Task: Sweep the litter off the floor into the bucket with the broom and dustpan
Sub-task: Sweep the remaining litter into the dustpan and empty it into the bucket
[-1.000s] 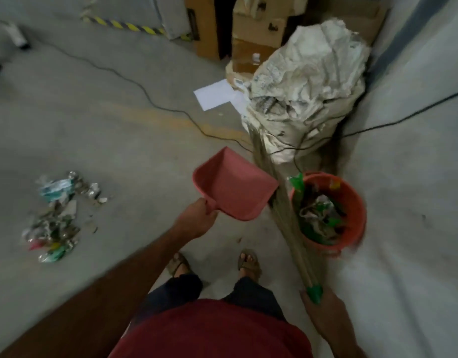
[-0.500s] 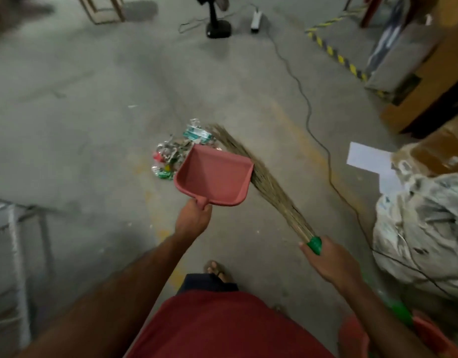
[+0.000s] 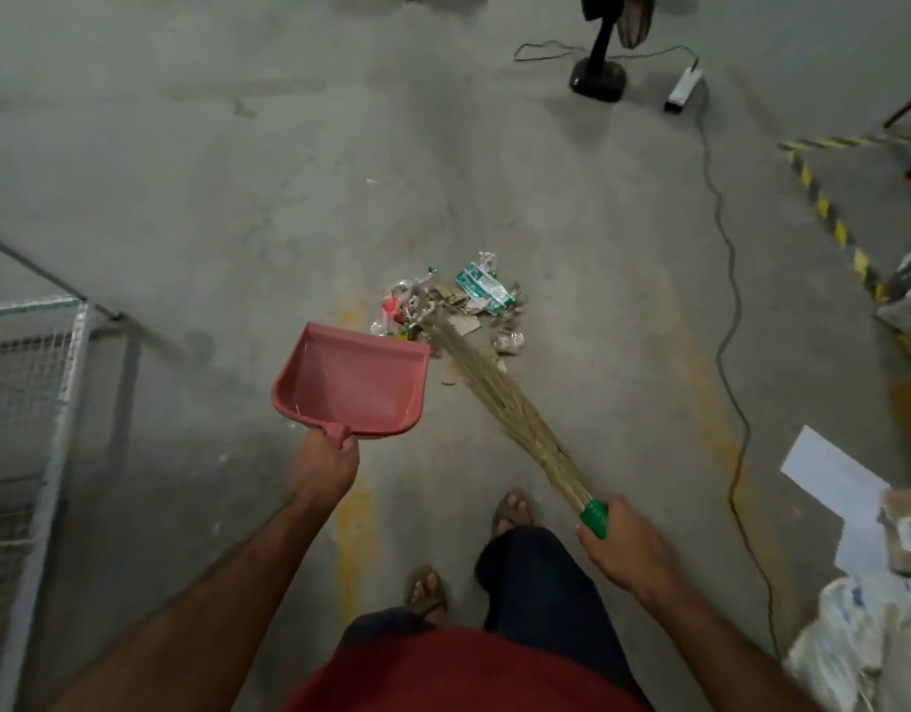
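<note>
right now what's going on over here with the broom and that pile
A person is sweeping up. The left hand grips the handle of a red dustpan, held empty just short of the litter pile on the concrete floor. The right hand grips the green end of a straw broom whose bristle tips reach into the pile. Nothing has gone into the dustpan on this pass, and the bucket is not in view.

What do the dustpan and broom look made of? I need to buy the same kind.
The dustpan looks like moulded plastic, pinkish red with a smooth, faintly glossy surface and rounded edges. The broom looks like a bundle of thin dry plant sticks or grass, tan and matte, bound into a green grip that appears to be plastic.
</note>
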